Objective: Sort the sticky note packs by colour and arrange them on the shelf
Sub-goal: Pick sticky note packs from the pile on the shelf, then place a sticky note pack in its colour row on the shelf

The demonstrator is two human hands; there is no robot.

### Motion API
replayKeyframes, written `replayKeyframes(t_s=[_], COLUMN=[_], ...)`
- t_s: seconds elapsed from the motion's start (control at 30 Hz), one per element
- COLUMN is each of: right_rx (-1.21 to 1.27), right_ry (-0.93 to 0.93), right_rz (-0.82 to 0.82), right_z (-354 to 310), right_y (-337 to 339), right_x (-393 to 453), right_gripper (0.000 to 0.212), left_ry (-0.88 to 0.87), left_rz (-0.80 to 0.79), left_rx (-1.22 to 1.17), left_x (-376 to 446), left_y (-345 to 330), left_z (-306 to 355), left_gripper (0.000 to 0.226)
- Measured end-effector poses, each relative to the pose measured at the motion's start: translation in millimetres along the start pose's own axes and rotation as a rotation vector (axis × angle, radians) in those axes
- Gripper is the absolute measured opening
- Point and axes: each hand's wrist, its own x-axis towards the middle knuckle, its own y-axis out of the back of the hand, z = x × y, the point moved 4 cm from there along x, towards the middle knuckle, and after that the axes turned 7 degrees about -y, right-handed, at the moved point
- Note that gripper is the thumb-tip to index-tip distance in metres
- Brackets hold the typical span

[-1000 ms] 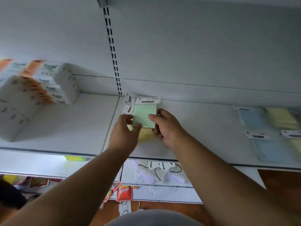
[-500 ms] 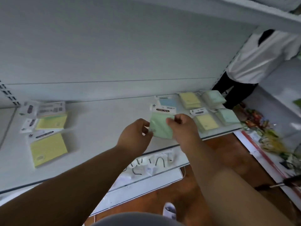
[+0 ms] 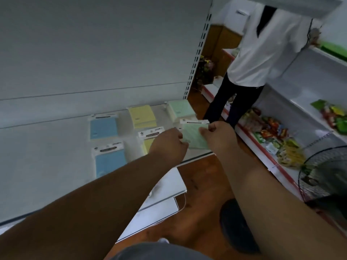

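Hands share one green pack point(image 3: 195, 136): the left hand point(image 3: 170, 142) pinches its left edge, the right hand point(image 3: 216, 135) its right, keeping it flat just over the shelf point(image 3: 47, 166) near the right end. Beyond it lies a green stack point(image 3: 181, 108), likely the target, since blue packs point(image 3: 104, 126) and yellow packs point(image 3: 141, 116) already sit in columns further left.
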Motion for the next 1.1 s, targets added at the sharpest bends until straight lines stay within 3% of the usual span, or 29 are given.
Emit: replayKeyframes(t_s=[0.13, 0.23, 0.37, 0.6, 0.7, 0.93, 1.1], right_rx=[-0.16, -0.28, -0.259, -0.342, -0.338, -0.15, -0.08], right_ry=[0.048, 0.023, 0.069, 0.21, 0.238, 0.341, 0.425], right_rz=[-0.125, -0.201, -0.172, -0.158, -0.046, 0.0, -0.044], right_z=[8.0, 15.6, 27.2, 14.7, 3.4, -74.0, -167.4], right_y=[-0.9, -12.8, -19.5, -22.0, -17.5, -43.0, -108.7], right_x=[44.1, 58.9, 59.5, 53.1, 38.7, -21.9, -95.7], right_gripper=[0.045, 0.039, 0.041, 0.035, 0.038, 0.031, 0.027], left_ry=[0.123, 0.144, 0.153, 0.217, 0.219, 0.159, 0.171], left_rz=[0.024, 0.033, 0.066, 0.066, 0.082, 0.161, 0.213], left_rx=[0.119, 0.226, 0.293, 0.181, 0.179, 0.155, 0.169], left_x=[30.1, 36.6, 39.1, 34.7, 27.3, -14.1, -85.2], left_y=[-28.2, -40.1, -43.7, -37.7, -25.0, 39.6, 118.2], left_z=[16.7, 18.4, 18.1, 7.7, -2.8, -40.7, -120.4], left_gripper=[0.024, 0.024, 0.039, 0.032, 0.028, 0.029, 0.03])
